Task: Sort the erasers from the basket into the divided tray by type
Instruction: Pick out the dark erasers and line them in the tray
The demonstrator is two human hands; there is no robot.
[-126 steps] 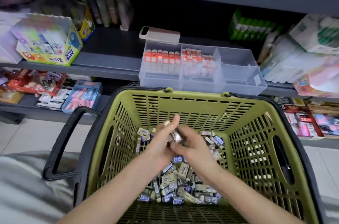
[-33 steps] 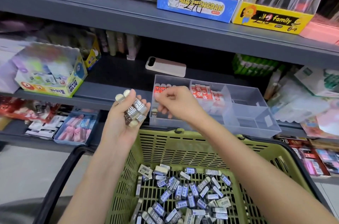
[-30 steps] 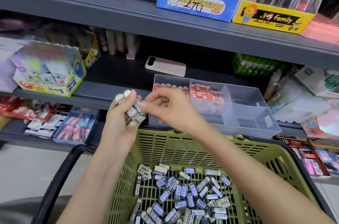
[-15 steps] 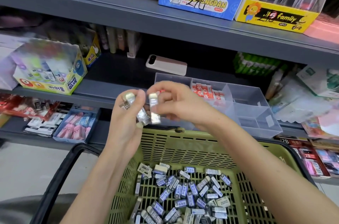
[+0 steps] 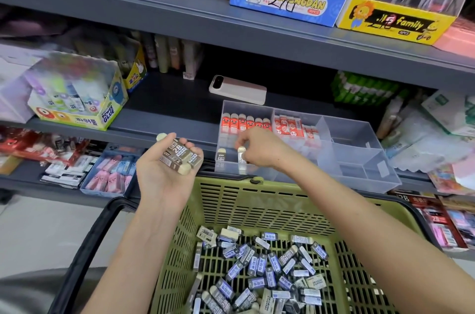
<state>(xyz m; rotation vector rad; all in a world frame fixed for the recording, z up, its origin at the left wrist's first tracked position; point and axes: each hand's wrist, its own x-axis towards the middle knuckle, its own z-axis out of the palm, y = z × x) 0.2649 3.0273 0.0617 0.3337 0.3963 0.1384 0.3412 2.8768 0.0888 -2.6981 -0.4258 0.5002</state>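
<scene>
My left hand [image 5: 164, 172] is palm up above the green basket [image 5: 257, 205] and grips a bunch of brown-sleeved 2B erasers [image 5: 180, 155]. My right hand [image 5: 259, 150] reaches into the front left compartment of the clear divided tray [image 5: 359, 159] on the shelf. It pinches one brown-sleeved eraser [image 5: 241, 155], upright beside another eraser [image 5: 221, 154] standing there. Red-sleeved erasers [image 5: 244, 122] fill the back of that compartment, and others [image 5: 293, 127] sit in the middle one. Several loose erasers [image 5: 264, 267] with blue and brown sleeves lie in the basket.
A white phone [image 5: 237, 88] lies on the shelf behind the tray. A glue box [image 5: 77, 97] stands at the left, green packs [image 5: 365, 88] at the right. Boxes line the upper shelf [image 5: 257, 23]. The basket's black handle [image 5: 84, 249] hangs at the left.
My right hand took one eraser from the bunch in my left hand and carried it right and down into the tray's front left compartment. My left hand opened slightly, palm up.
</scene>
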